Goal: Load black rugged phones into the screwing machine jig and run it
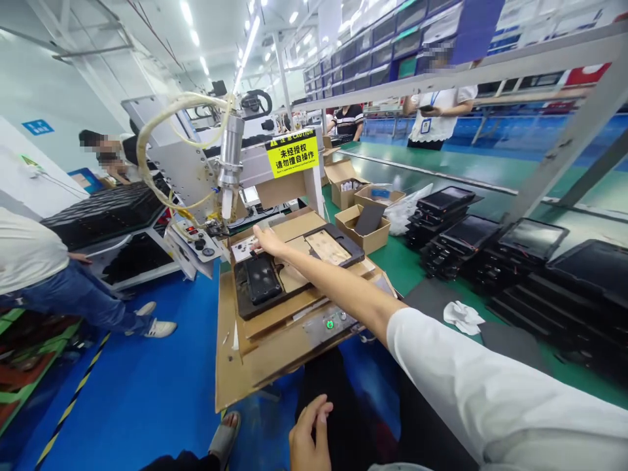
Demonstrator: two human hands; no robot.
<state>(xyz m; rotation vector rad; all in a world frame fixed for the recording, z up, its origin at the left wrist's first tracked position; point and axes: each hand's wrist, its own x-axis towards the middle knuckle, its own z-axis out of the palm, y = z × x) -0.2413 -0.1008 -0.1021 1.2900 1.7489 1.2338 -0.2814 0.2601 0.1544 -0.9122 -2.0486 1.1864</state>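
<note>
Two co-workers are nearby, one in a white shirt (34, 252) at left and one standing (441, 114) beyond the green bench (392, 265); stacked black tablets (490, 261) sit on that bench, with cardboard boxes (346, 190) and a white cloth (464, 317) about them; at centre stands a press (186, 170) bearing a yellow caution sign (292, 152); its metal horn (228, 176) points straight down, clear above the left end of a cardboard-clad fixture (275, 340); the fixture's long axis runs from lower right to upper left, and its front edge carries a green button (330, 324); a black device (258, 278) lies in a dark nest at its left, long axis running roughly front to back; a dark frame (328, 247) holding a tan panel lies to its right; the right hand (269, 241) reaches over both, flat and open, fingers pointing left onto a white plate (241, 250), gripping nothing visible; the left hand (309, 435) hangs low below the fixture, loosely open, empty.
</note>
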